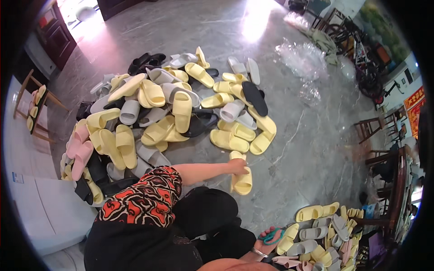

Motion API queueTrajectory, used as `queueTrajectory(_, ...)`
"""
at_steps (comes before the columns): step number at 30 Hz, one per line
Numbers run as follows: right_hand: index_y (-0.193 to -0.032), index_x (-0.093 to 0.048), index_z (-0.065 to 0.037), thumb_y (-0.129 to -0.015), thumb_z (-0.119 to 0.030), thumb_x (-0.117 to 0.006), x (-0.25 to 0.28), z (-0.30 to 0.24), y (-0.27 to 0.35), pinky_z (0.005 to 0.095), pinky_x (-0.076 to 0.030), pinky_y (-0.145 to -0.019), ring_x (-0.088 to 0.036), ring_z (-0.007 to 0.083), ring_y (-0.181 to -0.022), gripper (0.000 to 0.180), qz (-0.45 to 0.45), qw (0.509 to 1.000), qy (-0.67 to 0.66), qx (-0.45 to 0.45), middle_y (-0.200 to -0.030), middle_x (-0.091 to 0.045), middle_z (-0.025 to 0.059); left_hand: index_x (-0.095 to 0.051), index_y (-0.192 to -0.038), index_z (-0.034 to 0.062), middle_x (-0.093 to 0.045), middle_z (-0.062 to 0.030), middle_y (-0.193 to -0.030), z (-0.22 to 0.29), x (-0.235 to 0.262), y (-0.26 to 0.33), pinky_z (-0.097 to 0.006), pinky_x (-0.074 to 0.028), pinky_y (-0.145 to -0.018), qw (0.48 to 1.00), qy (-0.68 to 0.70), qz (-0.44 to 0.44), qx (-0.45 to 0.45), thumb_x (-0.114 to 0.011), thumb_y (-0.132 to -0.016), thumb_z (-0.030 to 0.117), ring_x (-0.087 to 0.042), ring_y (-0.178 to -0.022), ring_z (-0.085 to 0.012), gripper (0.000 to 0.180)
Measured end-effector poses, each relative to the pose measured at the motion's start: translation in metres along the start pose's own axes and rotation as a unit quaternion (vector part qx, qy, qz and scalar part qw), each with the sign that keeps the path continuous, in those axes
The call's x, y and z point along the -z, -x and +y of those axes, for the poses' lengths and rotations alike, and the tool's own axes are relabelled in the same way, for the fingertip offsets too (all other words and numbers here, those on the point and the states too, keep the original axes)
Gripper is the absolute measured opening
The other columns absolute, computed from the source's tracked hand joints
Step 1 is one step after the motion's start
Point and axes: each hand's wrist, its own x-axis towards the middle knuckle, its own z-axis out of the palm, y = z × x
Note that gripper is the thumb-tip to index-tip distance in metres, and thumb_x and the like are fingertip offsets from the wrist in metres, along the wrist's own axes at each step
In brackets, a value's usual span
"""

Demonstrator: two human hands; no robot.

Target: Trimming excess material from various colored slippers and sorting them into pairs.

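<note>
Observed left hand out over the grey floor, with fingers closed to a narrow grip on a pair of yellow slippers: one slipper just beyond the fingers, the other just on their near side. Cannot tell whether raised or resting on the floor.

Noted right hand with fingers partly curled around a teal looped item; too small to tell its kind. Saw a silver bracelet on the wrist below these fingers.

Located a large pile of slippers, yellow, grey, black and pink, beyond the left fingers and spreading to their left. Found a smaller group of slippers, mostly yellow and grey with some pink, to the right of the right fingers, with a yellow slipper just beside them.

Logged crumpled clear plastic well beyond the left fingers, to their right, and a bicycle farther right.
</note>
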Motion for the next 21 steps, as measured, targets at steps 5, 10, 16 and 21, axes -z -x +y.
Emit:
queueTrajectory(5,-0.099,-0.051,-0.01,-0.083,-0.032,-0.057,0.027,0.003,0.025,0.0225,-0.04,-0.043,-0.05,0.0114,-0.058,0.027,-0.025,0.992,-0.12,-0.013,-0.082,-0.056,0.0012,-0.061,-0.096,0.0021,-0.062,-0.0121,-0.078,0.111,0.079,0.098,-0.034,-0.047,-0.058,0.991,0.012,-0.039,-0.13,-0.063,-0.07,0.04,-0.059,-0.064,-0.0208,0.046)
queueTrajectory(10,-0.097,-0.052,-0.009,-0.082,-0.036,-0.055,0.049,-0.012,0.076,0.0224,-0.039,-0.046,-0.049,0.0122,-0.059,0.031,-0.009,0.991,-0.13,0.034,-0.079,-0.055,0.0012,-0.06,-0.096,0.0014,-0.061,-0.0085,-0.076,0.171,0.133,0.223,-0.029,-0.045,-0.054,0.954,0.131,-0.113,-0.243,-0.063,-0.074,0.03,-0.057,-0.062,-0.0146,0.036)
queueTrajectory(16,-0.104,-0.051,-0.011,-0.084,-0.041,-0.049,0.031,-0.043,0.143,0.0281,-0.04,-0.056,-0.052,0.0166,-0.07,0.036,0.101,0.974,-0.048,0.195,-0.089,-0.058,0.005,-0.059,-0.098,0.0005,-0.061,-0.0065,-0.075,0.148,0.161,0.317,-0.026,-0.043,-0.056,0.935,0.069,-0.207,-0.28,-0.064,-0.075,0.019,-0.053,-0.064,-0.0102,0.03)
queueTrajectory(21,-0.118,-0.042,-0.008,-0.084,-0.044,-0.048,0.055,-0.049,0.183,0.03,-0.04,-0.056,-0.05,0.018,-0.068,0.049,-0.176,0.971,-0.117,0.11,-0.093,-0.057,0.0063,-0.06,-0.095,0.0021,-0.058,-0.0018,-0.073,0.075,0.143,0.326,-0.023,-0.042,-0.058,0.919,0.076,-0.312,-0.228,-0.064,-0.076,0.011,-0.052,-0.066,-0.0068,0.021)
